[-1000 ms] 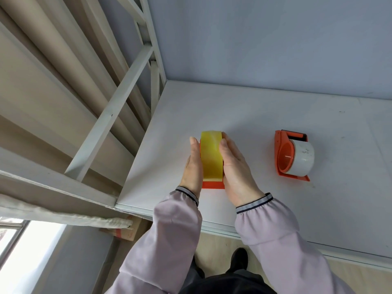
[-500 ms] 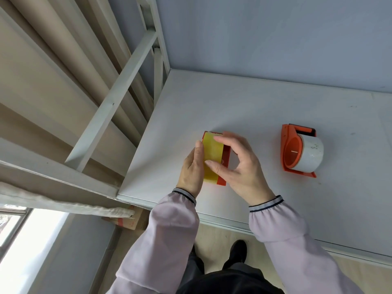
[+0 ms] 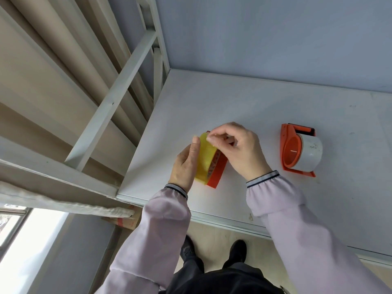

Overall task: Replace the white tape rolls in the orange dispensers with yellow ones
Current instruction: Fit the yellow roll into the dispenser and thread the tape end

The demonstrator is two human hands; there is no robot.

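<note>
While steadied by left hand (image 3: 184, 164) cupped against its side, yellow tape roll (image 3: 205, 160) seated in orange dispenser (image 3: 216, 175) on white table (image 3: 254, 107). Right hand (image 3: 237, 149) curled, fingertips (image 3: 210, 138) pinching roll's top edge. Just beside, to right: second orange dispenser (image 3: 289, 149) loaded with white tape roll (image 3: 310, 152).

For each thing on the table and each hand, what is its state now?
yellow tape roll: seated in the near dispenser, held.
near orange dispenser: tilted on table.
far orange dispenser: on table, loaded with the white tape roll.
left hand: steadying the yellow roll.
right hand: fingertips pinched at the roll's top.
</note>
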